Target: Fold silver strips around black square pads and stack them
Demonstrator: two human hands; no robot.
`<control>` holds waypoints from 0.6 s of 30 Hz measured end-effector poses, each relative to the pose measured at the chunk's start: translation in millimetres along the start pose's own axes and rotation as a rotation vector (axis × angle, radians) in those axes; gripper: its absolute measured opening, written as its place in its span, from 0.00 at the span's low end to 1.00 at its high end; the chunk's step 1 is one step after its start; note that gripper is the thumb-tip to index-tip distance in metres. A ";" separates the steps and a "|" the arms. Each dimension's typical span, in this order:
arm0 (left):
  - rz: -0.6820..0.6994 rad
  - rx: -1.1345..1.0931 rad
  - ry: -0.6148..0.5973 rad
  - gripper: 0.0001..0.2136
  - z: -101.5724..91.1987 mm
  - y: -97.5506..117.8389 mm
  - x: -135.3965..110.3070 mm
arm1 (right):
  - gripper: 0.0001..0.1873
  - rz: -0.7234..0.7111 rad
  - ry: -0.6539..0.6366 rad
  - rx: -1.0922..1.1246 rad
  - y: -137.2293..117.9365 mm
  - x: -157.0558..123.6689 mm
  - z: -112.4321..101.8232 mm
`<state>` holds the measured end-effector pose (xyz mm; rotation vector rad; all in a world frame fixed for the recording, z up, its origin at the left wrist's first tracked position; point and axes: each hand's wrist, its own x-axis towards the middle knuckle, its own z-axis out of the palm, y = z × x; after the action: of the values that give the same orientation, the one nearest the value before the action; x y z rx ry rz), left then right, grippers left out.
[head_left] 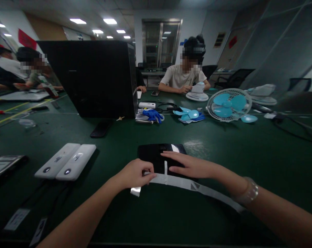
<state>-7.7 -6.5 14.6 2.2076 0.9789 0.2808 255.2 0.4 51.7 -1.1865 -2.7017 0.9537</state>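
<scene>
My left hand (139, 173) pinches a white flat strap (179, 181) near its left end, thumb and fingertips pressed together on it. A short piece of the strap with a shiny tip hangs out below that hand. From there the strap curves right across the green table and passes under my right forearm. A thin white strip (165, 170) stands up across it. Behind the strap lies a flat black object (152, 153), its kind unclear. Over its right part my right hand (183, 163) stretches out with fingers extended, holding nothing; whether it touches the surface I cannot tell.
Two white power banks (75, 162) with cables lie at left. A black phone (101, 129) and a large black box (94, 79) stand beyond. Blue gloves (153, 116), blue fan blades (188, 113) and a caged fan (229, 105) sit farther back. A person (189, 74) works across the table.
</scene>
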 end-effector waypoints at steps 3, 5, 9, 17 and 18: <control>-0.123 -0.142 0.050 0.11 0.8 -5.0 4.0 | 0.31 0.122 -0.009 0.019 -8.5 -11.4 -8.6; -0.173 -0.250 0.103 0.12 2.6 -7.9 6.7 | 0.30 0.151 0.023 -0.029 -13.2 -17.3 -4.9; -0.247 -0.373 0.116 0.14 5.5 -8.3 8.6 | 0.23 0.023 0.159 -0.204 -13.6 -19.0 17.6; -0.278 -0.036 0.138 0.21 -2.5 -1.9 3.0 | 0.23 -0.138 0.276 -0.400 8.3 -11.6 33.6; -0.279 -0.009 0.137 0.21 -3.2 -2.3 3.0 | 0.23 -0.142 0.287 -0.413 9.3 -11.1 33.4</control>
<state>-8.4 -1.6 15.2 2.0330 1.3410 0.3094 260.2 -19.6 21.7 -1.0616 -2.7658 0.1893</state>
